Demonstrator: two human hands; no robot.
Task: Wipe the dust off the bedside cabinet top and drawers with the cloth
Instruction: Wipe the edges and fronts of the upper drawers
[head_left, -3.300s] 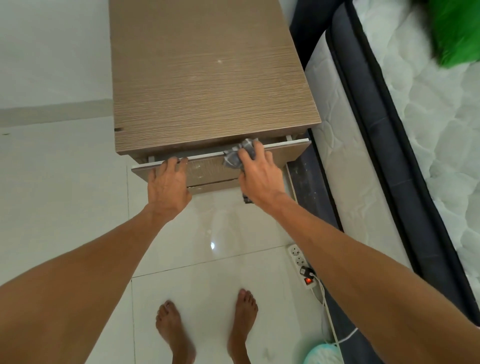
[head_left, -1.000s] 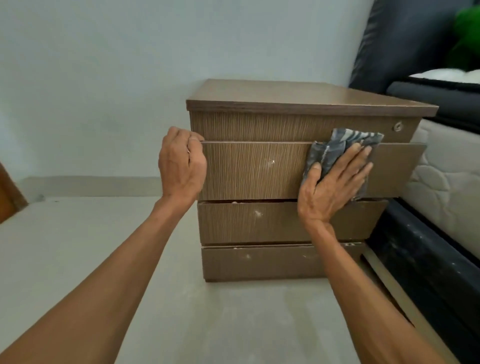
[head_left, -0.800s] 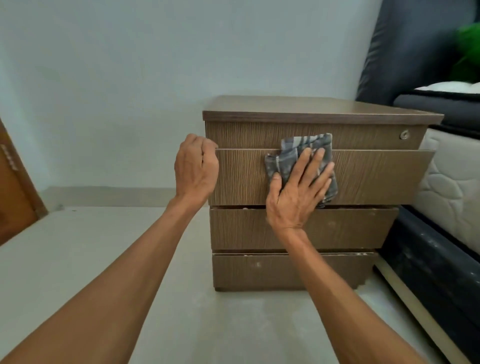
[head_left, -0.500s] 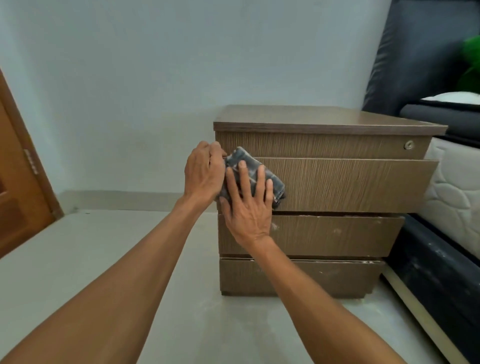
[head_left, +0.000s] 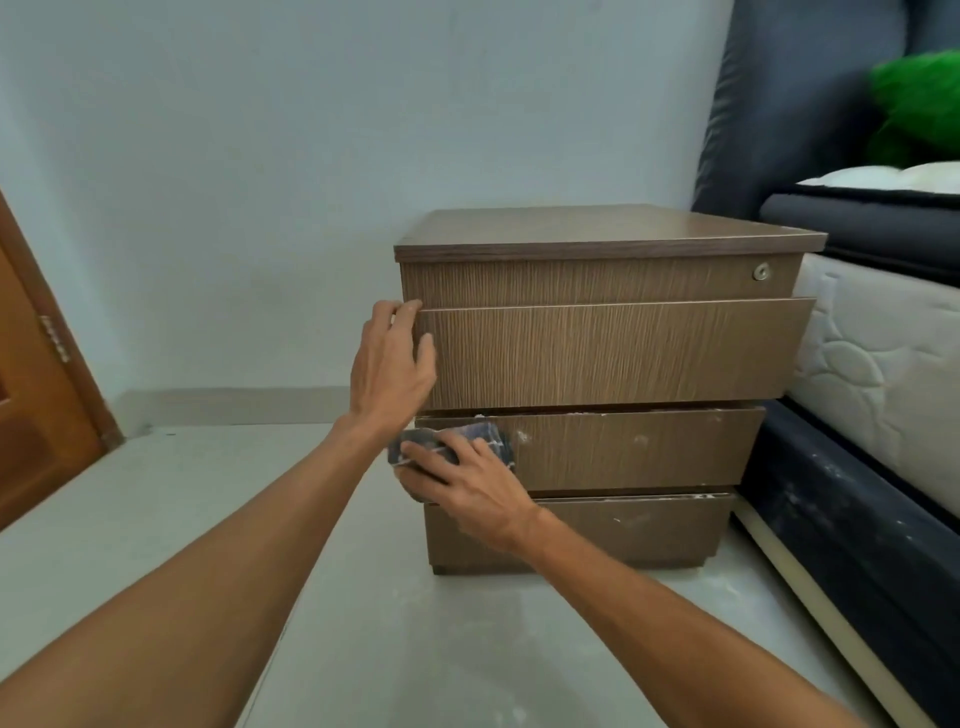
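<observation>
The brown wood-grain bedside cabinet (head_left: 613, 234) stands on the floor with three drawers below a top panel. Its upper drawer (head_left: 613, 353) sticks out a little. My left hand (head_left: 390, 364) holds that drawer's left edge, fingers hooked over the top corner. The middle drawer (head_left: 639, 449) carries white dust specks. My right hand (head_left: 457, 480) presses the grey checked cloth (head_left: 493, 439) flat against the left end of the middle drawer's front. The bottom drawer (head_left: 639, 530) also shows pale marks.
A bed with a dark frame (head_left: 852, 519) and white quilted mattress (head_left: 883, 358) stands right against the cabinet. A green pillow (head_left: 919, 104) lies on the bed. An orange-brown door (head_left: 31, 389) is at the left. Pale floor (head_left: 389, 649) lies before the cabinet.
My right hand wiped the cloth leftward across the upper drawer front, then dropped to the middle drawer's left end. My left hand stayed on the upper drawer's left edge.
</observation>
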